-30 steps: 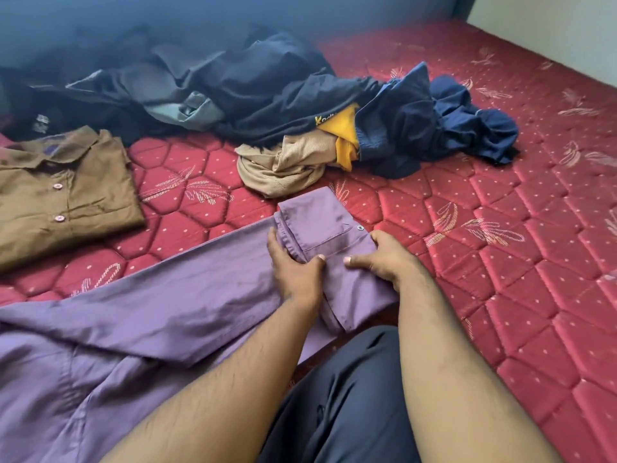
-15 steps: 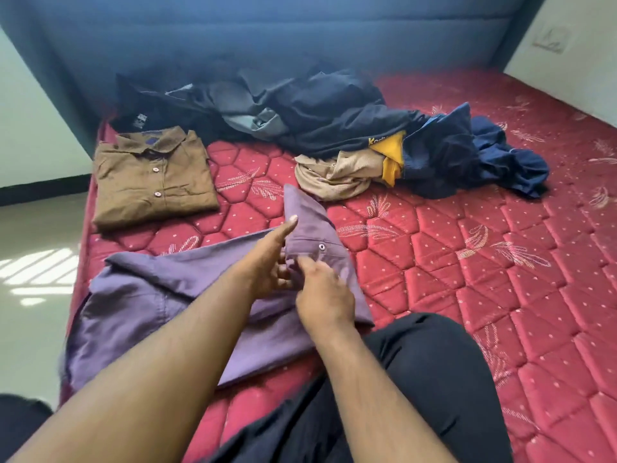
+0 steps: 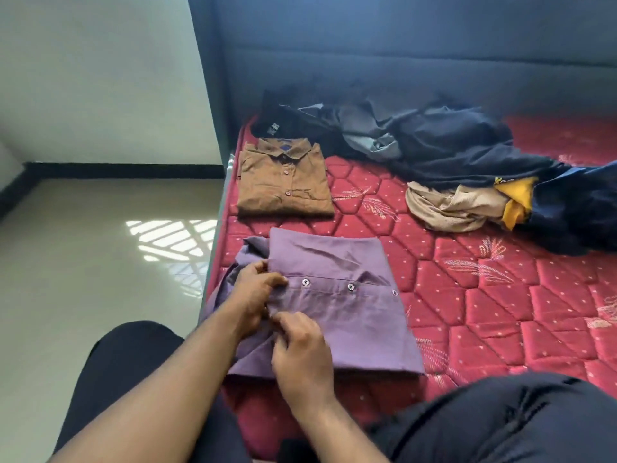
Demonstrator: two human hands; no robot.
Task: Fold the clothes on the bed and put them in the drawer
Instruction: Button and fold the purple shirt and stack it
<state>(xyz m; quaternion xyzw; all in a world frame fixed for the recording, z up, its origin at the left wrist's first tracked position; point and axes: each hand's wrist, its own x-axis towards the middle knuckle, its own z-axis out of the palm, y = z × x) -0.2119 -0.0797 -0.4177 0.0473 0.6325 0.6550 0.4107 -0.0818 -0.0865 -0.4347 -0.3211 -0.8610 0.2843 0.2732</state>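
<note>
Left hand (image 3: 257,289) has fingers curled, pinching the left edge of the purple shirt (image 3: 334,302) up by the button placket. Right hand (image 3: 300,349) sits just near of it, fingers bent onto the same edge, thumb and forefinger look pinched on cloth. Both are on the shirt's left side, likely tucking or squaring the last fold. Shirt lies near-left on the red mattress (image 3: 500,312), already a rough rectangle, buttons up, some loose fabric bunched at its left end by the bed edge. Just far of it: brown shirt (image 3: 283,182), folded flat, collar away from the person, looks finished. Far right: unfolded heap of dark clothes (image 3: 450,145) against the headboard, with a beige garment (image 3: 457,205) and a yellow piece (image 3: 517,198) at its near edge. Status estimate: one folded, one nearly folded, pile untouched. No drawer in view, so nothing stowed as far as the frame shows. Most of the job remains.
</note>
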